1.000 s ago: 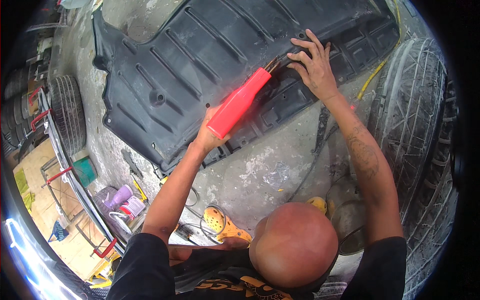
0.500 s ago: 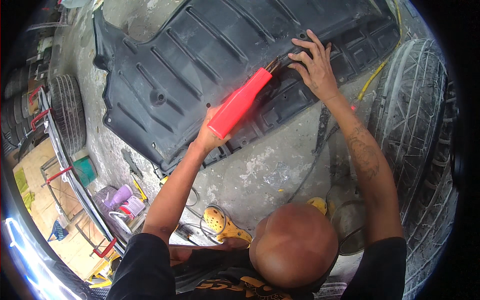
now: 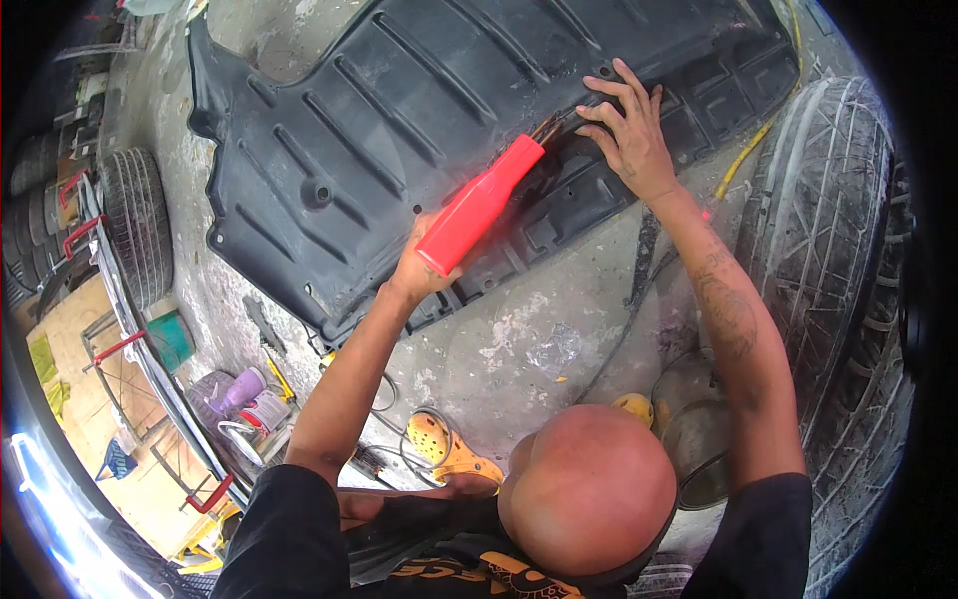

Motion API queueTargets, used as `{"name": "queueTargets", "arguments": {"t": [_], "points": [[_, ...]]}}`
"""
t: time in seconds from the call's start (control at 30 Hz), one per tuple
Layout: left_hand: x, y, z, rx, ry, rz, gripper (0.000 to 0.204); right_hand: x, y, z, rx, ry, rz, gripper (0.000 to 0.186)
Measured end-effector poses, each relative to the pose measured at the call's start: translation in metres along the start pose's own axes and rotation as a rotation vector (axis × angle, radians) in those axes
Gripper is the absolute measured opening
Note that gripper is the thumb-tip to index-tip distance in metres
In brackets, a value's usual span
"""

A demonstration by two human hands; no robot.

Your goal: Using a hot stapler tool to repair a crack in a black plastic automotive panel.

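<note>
A large black ribbed plastic undertray (image 3: 399, 110) lies on the floor. My left hand (image 3: 424, 265) is wrapped round a red hot stapler (image 3: 479, 205), whose body hides most of the fingers. Its thin metal prongs (image 3: 546, 127) point up and right, at a raised ridge of the undertray; whether they touch it is hard to tell. Just right of the prongs, my right hand (image 3: 631, 135) rests on the same ridge. Its fingers are spread, with the tips against the plastic.
Large tyres (image 3: 818, 230) stand close on the right, with a yellow hose (image 3: 733, 175) beside them. A round metal container (image 3: 694, 434) sits near my right arm. On the left are another tyre (image 3: 137, 225), a green bucket (image 3: 170, 341), a purple bottle (image 3: 242, 387) and red-handled clamps (image 3: 208, 496).
</note>
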State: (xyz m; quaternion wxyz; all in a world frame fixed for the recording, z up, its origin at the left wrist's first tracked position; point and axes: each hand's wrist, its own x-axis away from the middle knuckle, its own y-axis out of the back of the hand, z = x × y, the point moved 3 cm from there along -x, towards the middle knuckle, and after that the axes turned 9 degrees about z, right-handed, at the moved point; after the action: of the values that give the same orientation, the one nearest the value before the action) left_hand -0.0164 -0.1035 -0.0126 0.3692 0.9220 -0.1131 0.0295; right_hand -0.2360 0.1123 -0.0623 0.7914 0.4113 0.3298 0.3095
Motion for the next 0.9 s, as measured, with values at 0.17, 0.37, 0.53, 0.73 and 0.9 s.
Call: {"name": "queueTargets", "arguments": {"t": [0.17, 0.37, 0.53, 0.73, 0.9], "points": [[-0.006, 0.003, -0.007, 0.054, -0.061, -0.056, 0.021, 0.000, 0.000, -0.001, 0.015, -0.003, 0.014, 0.022], [-0.002, 0.000, -0.003, 0.175, -0.002, -0.029, 0.022, 0.003, -0.003, 0.006, 0.122, 0.019, 0.034, 0.039], [0.000, -0.002, -0.003, 0.049, -0.006, -0.030, 0.023, 0.006, -0.002, 0.006, 0.116, 0.022, 0.051, 0.041], [-0.001, 0.001, -0.002, 0.032, 0.016, 0.000, 0.023, 0.002, -0.001, 0.007, 0.109, 0.021, 0.048, 0.036], [-0.004, 0.002, -0.006, 0.027, -0.048, -0.054, 0.022, 0.002, -0.003, 0.002, 0.074, 0.024, 0.025, 0.032]]}}
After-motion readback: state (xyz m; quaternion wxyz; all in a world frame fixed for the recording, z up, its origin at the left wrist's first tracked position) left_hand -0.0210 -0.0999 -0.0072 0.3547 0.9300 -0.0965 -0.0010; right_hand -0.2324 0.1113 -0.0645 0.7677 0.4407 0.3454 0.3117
